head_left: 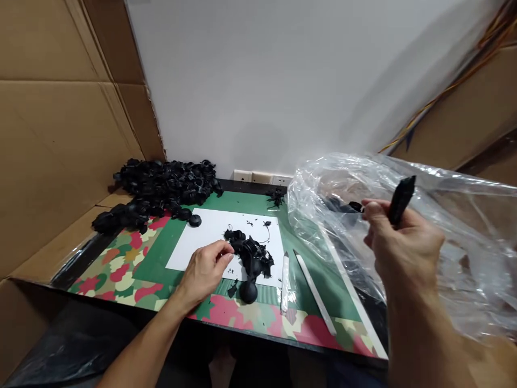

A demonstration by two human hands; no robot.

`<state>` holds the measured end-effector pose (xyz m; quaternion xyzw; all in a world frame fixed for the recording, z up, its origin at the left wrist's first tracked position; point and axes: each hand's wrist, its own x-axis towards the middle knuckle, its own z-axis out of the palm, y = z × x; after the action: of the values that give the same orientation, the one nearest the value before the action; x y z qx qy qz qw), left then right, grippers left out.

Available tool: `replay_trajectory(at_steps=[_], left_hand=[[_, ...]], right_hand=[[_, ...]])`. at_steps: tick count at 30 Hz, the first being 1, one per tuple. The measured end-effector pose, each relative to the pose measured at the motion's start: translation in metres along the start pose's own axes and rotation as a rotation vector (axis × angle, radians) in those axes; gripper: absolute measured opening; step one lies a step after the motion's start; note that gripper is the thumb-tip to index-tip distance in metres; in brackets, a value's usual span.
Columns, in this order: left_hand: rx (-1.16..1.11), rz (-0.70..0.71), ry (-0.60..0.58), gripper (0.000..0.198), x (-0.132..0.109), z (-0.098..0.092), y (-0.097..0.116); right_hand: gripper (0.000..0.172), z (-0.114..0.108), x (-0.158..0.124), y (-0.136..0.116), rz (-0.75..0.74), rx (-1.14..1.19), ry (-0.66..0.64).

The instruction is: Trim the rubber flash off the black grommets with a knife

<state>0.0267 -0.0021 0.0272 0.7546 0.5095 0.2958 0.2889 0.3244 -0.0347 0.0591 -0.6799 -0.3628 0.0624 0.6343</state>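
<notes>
My left hand point(207, 268) rests over the white sheet point(183, 245), its thumb and index fingertips close together beside a small heap of black molded rubber-like parts point(250, 253). Whether anything is pinched there I cannot make out. One part with a round, ball-like end point(249, 292) lies at the heap's near edge. My right hand point(404, 242) is raised over the clear plastic bag point(347, 172) and wraps round a black tool handle point(403, 200) that points up; its working end is hidden. A small black part point(355, 206) shows by my right fingertips, in or behind the bag's film.
A large pile of black parts point(169, 183) fills the back left beside a cardboard wall point(60, 134). Two white-handled slim tools point(285, 283) point(315, 293) lie on the green mat point(262, 201). Black scraps point(277, 197) sit near the wall sockets point(262, 177).
</notes>
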Motion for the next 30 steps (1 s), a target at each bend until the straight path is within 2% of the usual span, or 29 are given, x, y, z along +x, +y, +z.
replay_trajectory(at_steps=[3,6,10,13,15,17,20,24,27,30], left_hand=[[0.048,0.029,-0.101,0.016,-0.008,0.004,0.009],[0.126,0.073,-0.238,0.015,-0.02,0.014,0.015],[0.274,0.1,-0.191,0.024,-0.032,0.028,0.013],[0.181,0.029,-0.17,0.024,-0.031,0.027,0.01],[0.034,-0.009,-0.176,0.03,-0.027,0.022,0.01],[-0.158,-0.049,-0.195,0.037,-0.023,0.014,0.01],[-0.512,-0.167,-0.164,0.043,-0.02,0.007,0.008],[-0.891,-0.37,-0.015,0.047,-0.02,0.006,0.004],[-1.01,-0.453,0.075,0.034,-0.022,0.01,0.006],[-1.019,-0.453,0.171,0.027,-0.023,0.015,0.01]], right_hand=[[0.036,0.011,-0.046,0.0,0.107,0.191,-0.116],[0.035,0.021,-0.077,0.004,0.208,0.329,-0.258],[0.032,0.031,-0.101,0.008,0.317,0.344,-0.499],[0.02,0.039,-0.111,0.003,0.172,0.281,-0.629],[0.013,0.047,-0.116,-0.001,0.022,0.272,-0.694],[0.015,0.055,-0.12,-0.006,-0.09,0.297,-0.745],[0.014,0.069,-0.127,-0.009,-0.148,0.362,-0.762],[0.01,0.082,-0.131,-0.008,-0.126,0.409,-0.689],[0.008,0.088,-0.133,-0.008,-0.164,0.336,-0.647],[0.015,0.093,-0.137,-0.01,-0.262,0.192,-0.605]])
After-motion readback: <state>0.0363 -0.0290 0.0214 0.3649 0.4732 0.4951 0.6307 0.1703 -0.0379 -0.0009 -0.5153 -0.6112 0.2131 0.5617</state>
